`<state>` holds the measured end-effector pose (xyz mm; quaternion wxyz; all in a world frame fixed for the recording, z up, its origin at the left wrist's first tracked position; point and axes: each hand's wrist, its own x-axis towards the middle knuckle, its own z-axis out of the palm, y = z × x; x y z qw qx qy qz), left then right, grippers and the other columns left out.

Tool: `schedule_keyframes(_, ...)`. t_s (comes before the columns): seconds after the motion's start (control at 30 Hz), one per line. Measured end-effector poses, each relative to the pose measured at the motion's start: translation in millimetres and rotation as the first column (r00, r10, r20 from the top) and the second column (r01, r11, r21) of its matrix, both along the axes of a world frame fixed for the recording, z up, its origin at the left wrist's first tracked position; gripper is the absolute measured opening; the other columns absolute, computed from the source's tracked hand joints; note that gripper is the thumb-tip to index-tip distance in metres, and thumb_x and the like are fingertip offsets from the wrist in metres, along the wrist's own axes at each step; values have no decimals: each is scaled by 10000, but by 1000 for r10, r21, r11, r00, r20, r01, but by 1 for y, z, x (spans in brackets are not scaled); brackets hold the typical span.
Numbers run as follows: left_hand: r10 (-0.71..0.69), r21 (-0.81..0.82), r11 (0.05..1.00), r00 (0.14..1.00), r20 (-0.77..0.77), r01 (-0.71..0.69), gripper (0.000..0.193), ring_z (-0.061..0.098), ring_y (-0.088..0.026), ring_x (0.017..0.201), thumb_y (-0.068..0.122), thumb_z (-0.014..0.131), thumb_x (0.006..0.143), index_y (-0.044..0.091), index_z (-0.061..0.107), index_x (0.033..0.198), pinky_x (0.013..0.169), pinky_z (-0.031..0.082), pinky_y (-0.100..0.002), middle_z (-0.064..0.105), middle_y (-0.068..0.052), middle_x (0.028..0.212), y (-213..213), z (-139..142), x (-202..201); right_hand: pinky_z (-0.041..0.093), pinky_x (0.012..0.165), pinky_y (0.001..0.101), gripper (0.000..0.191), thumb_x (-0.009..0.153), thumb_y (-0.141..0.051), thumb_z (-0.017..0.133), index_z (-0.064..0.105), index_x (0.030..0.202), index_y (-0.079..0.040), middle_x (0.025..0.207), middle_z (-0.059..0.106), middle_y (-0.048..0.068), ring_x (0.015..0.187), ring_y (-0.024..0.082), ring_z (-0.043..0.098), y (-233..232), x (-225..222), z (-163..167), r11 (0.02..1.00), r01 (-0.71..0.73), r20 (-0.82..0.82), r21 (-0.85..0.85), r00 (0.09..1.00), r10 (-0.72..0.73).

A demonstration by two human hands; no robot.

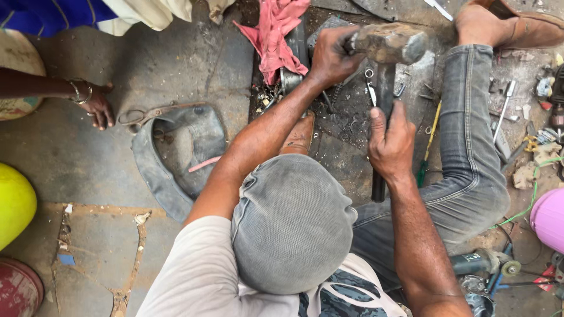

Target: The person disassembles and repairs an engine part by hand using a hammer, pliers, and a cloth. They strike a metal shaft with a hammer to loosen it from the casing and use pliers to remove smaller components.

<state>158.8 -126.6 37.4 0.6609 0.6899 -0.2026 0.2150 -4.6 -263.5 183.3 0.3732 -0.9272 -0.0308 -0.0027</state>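
Note:
My right hand (390, 144) is closed around the dark handle of a hammer (385, 88). Its heavy, blurred head (390, 42) sits at the top of the view. My left hand (332, 56) is a fist right beside the left end of that head, gripping a small metal part that my fingers mostly hide. Both hands work over a dirty metal block (346, 123) strewn with springs, rings and small bits. My bent knee in grey jeans (294, 223) fills the foreground.
A pink rag (276, 29) lies left of the block. On the concrete floor lie scissors (147, 114) and a cut rubber tube (182, 158), near another person's braceleted hand (97, 105). At right are a green-handled screwdriver (426, 158), an angle grinder (482, 264) and scattered tools.

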Motion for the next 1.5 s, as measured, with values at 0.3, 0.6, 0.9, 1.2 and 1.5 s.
schedule_keyframes(0.3, 61, 86, 995, 992, -111, -51, 208, 592, -178, 522, 208, 845, 815, 68, 692, 812, 543, 441, -394, 572, -51, 584, 3, 1, -1, 442, 507, 364, 281, 1144, -255, 531, 546, 1111, 23, 629, 567, 58, 543, 190, 607, -2, -11, -6, 1000, 29, -27, 7, 999, -29)
schedule_keyframes(0.6, 46, 47, 998, 996, -77, -43, 222, 717, -199, 655, 131, 792, 738, 71, 744, 945, 636, 551, -351, 731, -88, 740, 7, 18, -4, 422, 619, 451, 214, 1141, -161, 566, 595, 1110, 49, 739, 604, 134, 636, 290, 581, -41, -24, 23, 913, 24, 286, -407, 953, 103)
schedule_keyframes(0.9, 14, 39, 999, 995, -97, -10, 114, 747, -121, 669, 167, 781, 876, 122, 766, 979, 671, 607, -298, 752, -7, 752, 7, 22, -4, 426, 606, 468, 278, 1112, -210, 599, 576, 1090, 66, 710, 576, 165, 608, 314, 555, -90, -30, 101, 945, 257, 434, -203, 888, -148)
schedule_keyframes(1.2, -29, 41, 999, 995, -100, 33, 331, 674, -264, 630, 196, 834, 702, 46, 743, 982, 624, 524, -377, 677, -120, 730, 18, 24, -20, 437, 603, 474, 324, 1110, -247, 612, 567, 983, 48, 701, 572, 168, 580, 315, 538, -12, -35, 33, 952, 229, -35, -201, 970, -240)
schedule_keyframes(1.5, 32, 138, 990, 993, -111, -17, 428, 555, -166, 504, 314, 787, 923, 70, 554, 660, 514, 423, -413, 513, -43, 551, 2, 9, -12, 385, 502, 291, 269, 1147, -255, 519, 544, 1285, -25, 792, 552, 6, 576, 125, 492, -58, -53, 48, 883, 102, 20, 457, 992, -125)
